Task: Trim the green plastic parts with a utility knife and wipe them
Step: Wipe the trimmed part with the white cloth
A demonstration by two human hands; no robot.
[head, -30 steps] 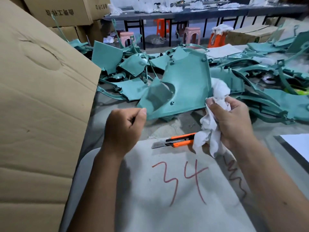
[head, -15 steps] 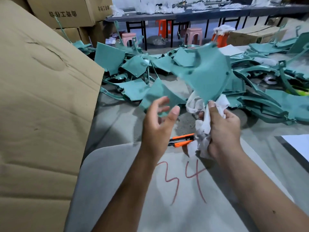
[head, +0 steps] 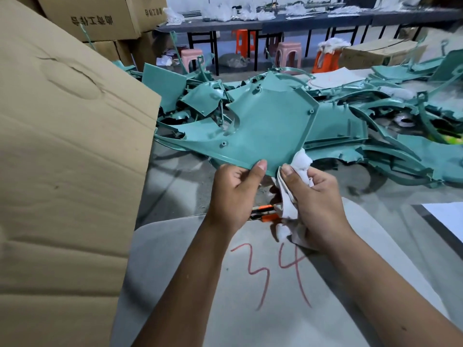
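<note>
A large green plastic panel (head: 265, 126) with screw bosses is held up over the table. My left hand (head: 235, 194) grips its near bottom edge, thumb on top. My right hand (head: 318, 204) holds a crumpled white rag (head: 300, 161) bunched against the panel's lower right corner. An orange utility knife (head: 265, 214) lies on the table just below my hands, mostly hidden by them.
A pile of green plastic parts (head: 400, 136) covers the table behind. A big cardboard box (head: 70, 171) stands at the left. A grey mat (head: 250, 284) marked "34" lies under my arms. Cartons, stools and a long bench stand at the back.
The panel has been turned round in my hands and now shows its inner face. My left hand let go of it, then took its bottom edge again; my right hand kept the rag.
</note>
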